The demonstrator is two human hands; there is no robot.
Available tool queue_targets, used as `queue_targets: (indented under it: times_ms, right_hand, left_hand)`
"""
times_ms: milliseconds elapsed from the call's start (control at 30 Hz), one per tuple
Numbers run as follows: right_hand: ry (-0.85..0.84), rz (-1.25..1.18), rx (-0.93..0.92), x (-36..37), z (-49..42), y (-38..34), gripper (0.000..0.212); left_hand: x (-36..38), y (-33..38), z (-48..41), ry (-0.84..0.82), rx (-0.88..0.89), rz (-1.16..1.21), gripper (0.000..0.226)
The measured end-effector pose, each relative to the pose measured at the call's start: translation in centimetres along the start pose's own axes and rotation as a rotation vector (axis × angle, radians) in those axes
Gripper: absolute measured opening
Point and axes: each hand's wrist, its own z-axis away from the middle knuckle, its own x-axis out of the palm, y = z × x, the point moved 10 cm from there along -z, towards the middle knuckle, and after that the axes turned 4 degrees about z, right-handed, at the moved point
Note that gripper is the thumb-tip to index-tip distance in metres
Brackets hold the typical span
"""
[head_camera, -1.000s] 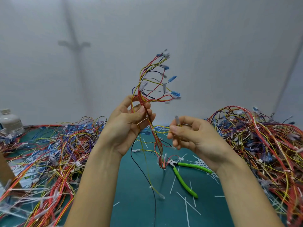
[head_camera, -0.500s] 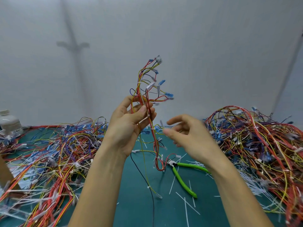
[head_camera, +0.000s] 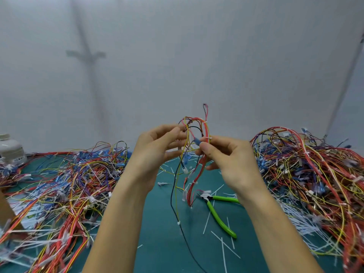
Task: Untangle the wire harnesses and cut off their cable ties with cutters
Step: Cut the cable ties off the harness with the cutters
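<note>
Here the left hand (head_camera: 157, 152) and right hand (head_camera: 230, 156) each pinch the thin red, yellow and black wire harness (head_camera: 205, 128), raised off the teal worktop (head_camera: 161, 243), probably spreading its loop apart; green-handled cutters (head_camera: 219, 218) lie below, within reach.

No legible text; label on white bottle (head_camera: 10, 148) too blurred

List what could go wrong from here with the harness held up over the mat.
1. The wire harness hangs from the right hand, which pinches it, while the left hand only meets it with its fingertips; it could slip.
2. Its black wire trails across the mat and may drag cut tie offcuts along.
3. White cable ties bind the red wires; tugging might tighten the tangle. The green-handled cutters lie right under the dangling ends, which could catch on them.
</note>
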Motion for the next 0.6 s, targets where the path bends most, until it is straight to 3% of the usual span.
queue_targets:
  times_ms: [100,200,267,400,600]
  right_hand:
    - [0.040,-0.092,0.036,-0.7,-0.1,0.3,0.019]
    - [0.123,-0.201,0.066,-1.8,-0.2,0.6,0.016]
    - [0.193,-0.255,0.074,-2.6,-0.1,0.8,0.015]
    - [0.286,-0.298,0.066,-3.3,0.1,0.9,0.018]
    - [0.359,-0.311,0.045,-4.1,0.3,0.7,0.020]
  left_hand:
    - [-0.9,-0.4,0.3,-0.063,-0.048,-0.312,0.033]
    - [0.6,-2.8,1.9,-0.479,-0.198,-0.579,0.034]
    - [1.2,-4.4,3.1,-0.650,-0.280,-0.692,0.030]
    - [2.1,-6.0,2.9,-0.632,-0.328,-0.759,0.025]
    - [3.0,-5.6,1.9,-0.517,-0.267,-0.665,0.026]
